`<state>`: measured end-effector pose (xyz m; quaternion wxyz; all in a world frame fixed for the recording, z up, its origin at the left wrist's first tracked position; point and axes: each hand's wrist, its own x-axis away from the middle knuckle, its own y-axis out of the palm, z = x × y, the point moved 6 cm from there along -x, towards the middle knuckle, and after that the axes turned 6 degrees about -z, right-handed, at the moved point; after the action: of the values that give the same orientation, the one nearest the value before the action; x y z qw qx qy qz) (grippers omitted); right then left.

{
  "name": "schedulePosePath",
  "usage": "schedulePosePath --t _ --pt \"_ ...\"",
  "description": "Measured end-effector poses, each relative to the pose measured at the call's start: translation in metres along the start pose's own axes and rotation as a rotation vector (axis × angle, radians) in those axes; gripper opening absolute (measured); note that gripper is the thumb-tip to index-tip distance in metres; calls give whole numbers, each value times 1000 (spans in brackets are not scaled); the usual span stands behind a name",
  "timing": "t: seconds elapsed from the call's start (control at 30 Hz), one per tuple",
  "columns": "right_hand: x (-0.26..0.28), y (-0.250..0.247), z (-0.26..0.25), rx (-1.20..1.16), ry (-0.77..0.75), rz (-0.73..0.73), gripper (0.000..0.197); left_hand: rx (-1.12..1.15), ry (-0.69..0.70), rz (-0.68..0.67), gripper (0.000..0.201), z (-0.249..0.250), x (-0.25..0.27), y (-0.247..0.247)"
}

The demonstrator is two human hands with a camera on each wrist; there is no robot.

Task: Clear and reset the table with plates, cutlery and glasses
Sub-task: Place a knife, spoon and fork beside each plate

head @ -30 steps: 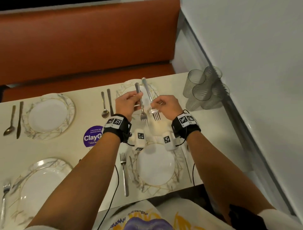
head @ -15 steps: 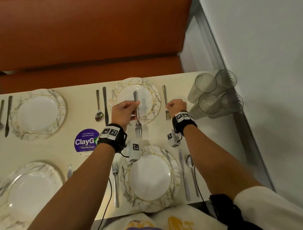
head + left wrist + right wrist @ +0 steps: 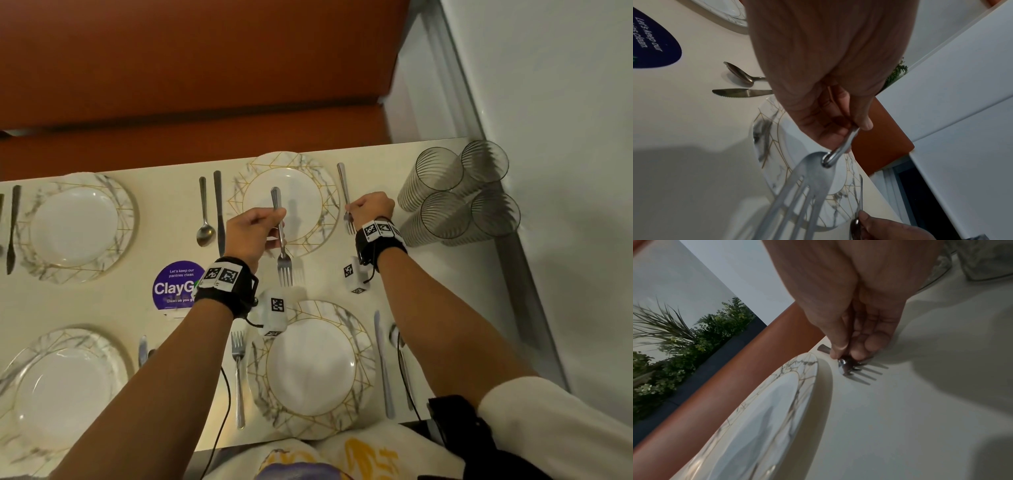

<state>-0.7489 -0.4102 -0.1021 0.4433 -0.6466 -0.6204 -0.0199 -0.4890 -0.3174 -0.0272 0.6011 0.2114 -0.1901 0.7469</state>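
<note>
Comparing with the view a second ago: both forks were then held together in the air over the far plate [image 3: 284, 202], which serves here as the landmark; now they are parted.

Left of that plate, a spoon [image 3: 204, 219] and knife [image 3: 218, 209] lie side by side on the bench [image 3: 442, 308], unchanged.

Over the plate's near rim, the left hand [image 3: 251, 236] grips the raised fork [image 3: 281, 240] by the handle, fingers curled round it, tines toward the person and clear of the bench. This fork has barely shifted.

Just right of the plate, the right hand [image 3: 370, 209] has carried the second fork [image 3: 344, 195] down to the bench. The right wrist view shows thumb and fingertips pinching its neck, tines flat on the surface. Judgement: this setting now has its fork placed pending release; the raised fork is likely for another setting.

Further right stand four ribbed glasses [image 3: 459, 198], clustered and not yet distributed.

Obscured: the second fork's neck under the right hand; the near place setting in part under both forearms. The plates at the left edge are cut off.
</note>
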Motion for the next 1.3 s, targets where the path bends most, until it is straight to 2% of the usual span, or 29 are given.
schedulePosePath --t 0.4,0.6,0.73,0.87,0.97,1.1,1.3 --pt "-4 0 -3 40 0 9 19 11 -4 2 26 -2 -1 -5" --pt "6 -6 -5 24 -55 72 23 23 -8 2 22 -6 1 -11" --pt "21 -10 -16 -15 -180 157 31 21 -2 3 21 -5 7 -18" --pt "58 -1 -49 15 -394 181 22 8 11 11 20 -9 14 -30" --pt "85 24 -69 0 -500 113 18 0 29 23 27 -11 21 -45" --pt "127 78 -87 39 -629 -63 14 17 53 49 28 -15 29 -77" --pt "197 169 -93 96 -641 -282 17 16 100 63 26 -16 44 -146"
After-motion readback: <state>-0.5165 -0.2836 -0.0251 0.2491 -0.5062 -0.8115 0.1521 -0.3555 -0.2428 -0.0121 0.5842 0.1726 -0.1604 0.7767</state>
